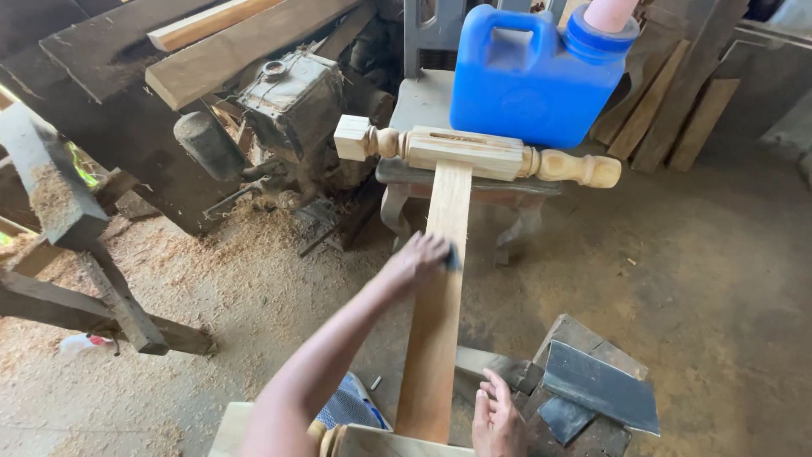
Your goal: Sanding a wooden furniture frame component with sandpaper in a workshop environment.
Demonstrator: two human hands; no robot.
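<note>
Head view: blue jug (529, 80), capped, behind plank (440, 296) under left hand (419, 258).

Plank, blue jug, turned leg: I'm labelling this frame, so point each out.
plank (436, 338), head view, middle of its top face
blue jug (524, 93), head view, front wall
turned leg (465, 152), head view, square middle section
</note>
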